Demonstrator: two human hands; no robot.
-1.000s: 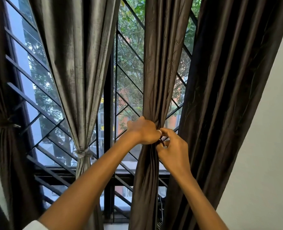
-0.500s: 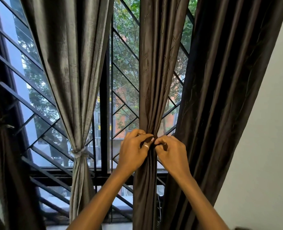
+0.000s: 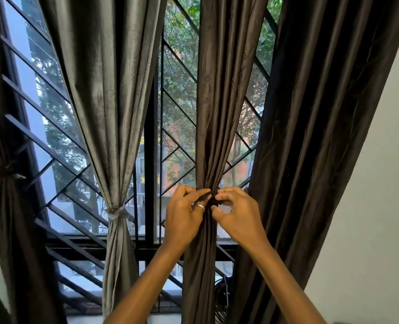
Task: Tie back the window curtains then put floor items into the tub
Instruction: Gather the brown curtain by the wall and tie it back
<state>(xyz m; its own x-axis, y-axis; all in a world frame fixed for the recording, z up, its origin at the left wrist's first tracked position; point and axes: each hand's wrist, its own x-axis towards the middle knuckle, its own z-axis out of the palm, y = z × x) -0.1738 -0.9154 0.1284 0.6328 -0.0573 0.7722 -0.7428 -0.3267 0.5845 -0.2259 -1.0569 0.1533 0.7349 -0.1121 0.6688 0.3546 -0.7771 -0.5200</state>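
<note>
A dark brown curtain panel (image 3: 219, 118) hangs in front of me, gathered into a narrow bunch at waist height. My left hand (image 3: 184, 215) and my right hand (image 3: 237, 215) meet at the bunch, each pinching an end of a dark tie-back (image 3: 213, 200) wrapped round it. A ring shows on my left hand. To the left, a grey curtain (image 3: 109, 94) is cinched by a pale tie (image 3: 115, 212). At the far left, another dark curtain (image 3: 4, 206) is also tied. No tub or floor items are in view.
A wide dark curtain (image 3: 310, 136) hangs loose on the right against a white wall (image 3: 369, 206). Behind the curtains is a window with a black diagonal metal grille (image 3: 151, 160); trees and buildings show outside. A dark cable hangs low behind the curtain.
My left hand has come round from behind the bunched curtain to its front. Both hands have dropped slightly in view and now pinch the tie ends close together.
</note>
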